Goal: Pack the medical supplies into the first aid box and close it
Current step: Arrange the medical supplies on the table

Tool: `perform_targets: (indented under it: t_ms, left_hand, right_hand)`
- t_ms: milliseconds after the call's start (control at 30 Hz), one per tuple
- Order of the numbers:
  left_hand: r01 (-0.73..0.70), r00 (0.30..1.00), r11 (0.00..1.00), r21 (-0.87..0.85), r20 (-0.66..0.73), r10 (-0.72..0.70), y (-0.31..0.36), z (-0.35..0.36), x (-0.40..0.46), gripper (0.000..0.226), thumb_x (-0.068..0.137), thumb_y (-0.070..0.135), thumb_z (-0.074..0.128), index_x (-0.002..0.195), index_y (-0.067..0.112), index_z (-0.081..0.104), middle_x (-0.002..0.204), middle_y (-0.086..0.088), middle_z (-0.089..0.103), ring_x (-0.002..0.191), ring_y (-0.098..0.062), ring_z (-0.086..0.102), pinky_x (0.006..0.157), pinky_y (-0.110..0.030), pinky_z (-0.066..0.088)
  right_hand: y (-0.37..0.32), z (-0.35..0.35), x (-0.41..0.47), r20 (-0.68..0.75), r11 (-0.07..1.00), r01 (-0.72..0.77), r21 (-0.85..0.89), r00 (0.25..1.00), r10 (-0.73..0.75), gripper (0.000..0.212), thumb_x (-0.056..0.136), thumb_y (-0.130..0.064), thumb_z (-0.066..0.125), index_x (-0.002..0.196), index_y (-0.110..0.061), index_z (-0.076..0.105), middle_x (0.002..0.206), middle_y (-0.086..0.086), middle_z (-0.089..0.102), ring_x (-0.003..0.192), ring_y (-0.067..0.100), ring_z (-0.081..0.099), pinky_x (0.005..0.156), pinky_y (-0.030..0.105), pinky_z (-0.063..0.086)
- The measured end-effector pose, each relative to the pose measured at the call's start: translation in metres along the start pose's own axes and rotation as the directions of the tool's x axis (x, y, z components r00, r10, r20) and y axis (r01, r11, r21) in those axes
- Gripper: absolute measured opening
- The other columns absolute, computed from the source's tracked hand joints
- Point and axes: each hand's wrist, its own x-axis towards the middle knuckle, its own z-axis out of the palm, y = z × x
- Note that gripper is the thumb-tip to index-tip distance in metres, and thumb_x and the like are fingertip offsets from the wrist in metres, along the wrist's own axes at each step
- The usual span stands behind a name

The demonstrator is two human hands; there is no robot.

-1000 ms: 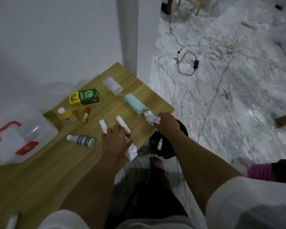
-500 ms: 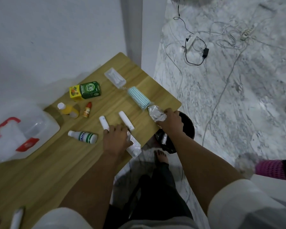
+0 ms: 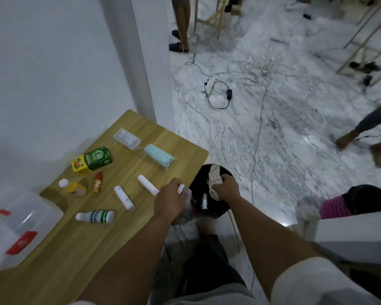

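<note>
1. The first aid box (image 3: 18, 227), translucent white with a red handle and a red latch, sits on the near-left part of the wooden tabletop (image 3: 79, 256), partly cut by the left edge of the view.
2. The right hand (image 3: 226, 188) is off the tabletop's right edge, above a black-lined bin (image 3: 209, 208) on the floor; its grip is closed around a crumpled clear wrapper (image 3: 215, 177).
3. The left hand (image 3: 168, 201) is at the tabletop's right edge, its grip curled on a clear plastic packet (image 3: 184, 195); how firmly it pinches cannot be told.
4. Two white tubes (image 3: 124, 197) (image 3: 147, 185) lie side by side just left of the left hand, slightly apart.
5. A white bottle with green bands (image 3: 95, 216) lies on its side, near of the tubes.
6. Farther back stand a yellow bottle with a white cap (image 3: 73, 187) and a small red-capped dropper bottle (image 3: 98, 182), close together.
7. A green and yellow carton (image 3: 92, 159) lies behind them.
8. At the far right lie a wrapped pack of pale blue face masks (image 3: 160, 155) and a clear packet of cotton swabs (image 3: 126, 135), their ends nearly touching.
</note>
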Motion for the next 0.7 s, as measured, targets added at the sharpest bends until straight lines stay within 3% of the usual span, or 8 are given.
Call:
perform_targets:
  t_ms: [100,200,267,367,433,500,600,700]
  left_hand:
    - [0.066,0.996,0.994,-0.089,0.06,-0.061,0.024,0.03,0.02,0.012,0.089,0.014,0.061,0.082,0.014,0.051,0.08,-0.003,0.064,0.079,-0.027,0.062,0.057,-0.034,0.038]
    - [0.137,0.987,0.986,-0.099,0.104,-0.126,0.038,0.071,0.043,0.014,0.09,0.016,0.067,0.103,0.011,0.063,0.1,-0.006,0.068,0.094,-0.028,0.064,0.072,-0.034,0.044]
    - [0.173,0.98,0.982,-0.076,0.117,-0.163,0.043,0.099,0.06,0.019,0.09,0.017,0.071,0.107,0.01,0.064,0.103,-0.008,0.068,0.095,-0.031,0.064,0.076,-0.036,0.049]
    - [0.199,0.97,0.98,-0.014,0.142,-0.195,0.045,0.14,0.085,0.014,0.09,0.016,0.07,0.096,0.011,0.059,0.091,-0.008,0.062,0.087,-0.033,0.063,0.066,-0.036,0.045]
    - [0.229,0.961,0.973,-0.001,0.162,-0.226,0.047,0.16,0.103,0.016,0.092,0.018,0.069,0.103,0.015,0.058,0.095,-0.006,0.062,0.088,-0.031,0.061,0.067,-0.035,0.045]
    - [0.25,0.953,0.968,0.013,0.176,-0.248,0.05,0.174,0.12,0.032,0.094,0.025,0.07,0.123,0.018,0.059,0.11,-0.006,0.067,0.093,-0.028,0.062,0.072,-0.035,0.048]
    - [0.224,0.953,0.97,0.09,0.186,-0.238,0.057,0.179,0.134,0.059,0.096,0.038,0.069,0.148,0.02,0.047,0.131,-0.005,0.064,0.112,-0.029,0.064,0.08,-0.04,0.052]
    - [0.149,0.973,0.981,0.123,0.16,-0.167,0.069,0.165,0.133,0.057,0.096,0.042,0.068,0.145,0.019,0.05,0.135,-0.005,0.063,0.115,-0.027,0.063,0.087,-0.045,0.055]
  right_hand:
    - [0.023,-0.026,0.002,-0.05,0.993,-0.115,0.025,0.992,0.116,0.033,0.079,-0.004,0.072,0.066,-0.019,0.046,0.065,-0.002,0.047,0.078,0.026,0.054,0.052,0.026,0.034]
    - [0.049,-0.04,0.023,-0.043,0.982,-0.182,0.055,0.982,0.184,0.012,0.08,-0.002,0.072,0.087,-0.008,0.066,0.074,0.003,0.057,0.078,0.024,0.057,0.057,0.028,0.044]
    - [0.065,-0.042,0.044,-0.038,0.975,-0.211,0.066,0.976,0.214,0.025,0.08,-0.001,0.071,0.104,0.0,0.071,0.09,0.015,0.066,0.078,0.027,0.062,0.068,0.039,0.058]
    - [0.086,-0.039,0.078,-0.037,0.963,-0.251,0.094,0.966,0.255,0.03,0.077,0.0,0.072,0.105,0.009,0.071,0.096,0.028,0.07,0.086,0.038,0.07,0.079,0.056,0.06]
    - [0.092,-0.038,0.1,-0.022,0.957,-0.273,0.102,0.961,0.276,0.031,0.075,-0.001,0.075,0.103,0.01,0.071,0.086,0.032,0.066,0.073,0.029,0.065,0.072,0.052,0.062]
    - [0.095,-0.038,0.119,-0.021,0.952,-0.302,0.059,0.953,0.303,0.021,0.072,-0.003,0.073,0.086,0.012,0.065,0.076,0.037,0.055,0.058,0.021,0.051,0.054,0.034,0.052]
    - [0.093,-0.042,0.13,-0.035,0.955,-0.295,-0.037,0.955,0.294,0.035,0.075,-0.005,0.064,0.062,-0.013,0.033,0.056,0.004,0.036,0.047,0.018,0.034,0.045,0.024,0.025]
    - [0.08,-0.046,0.126,-0.035,0.961,-0.245,-0.13,0.97,0.243,0.02,0.078,-0.017,0.065,0.069,-0.014,0.048,0.064,0.002,0.047,0.059,0.023,0.05,0.046,0.025,0.031]
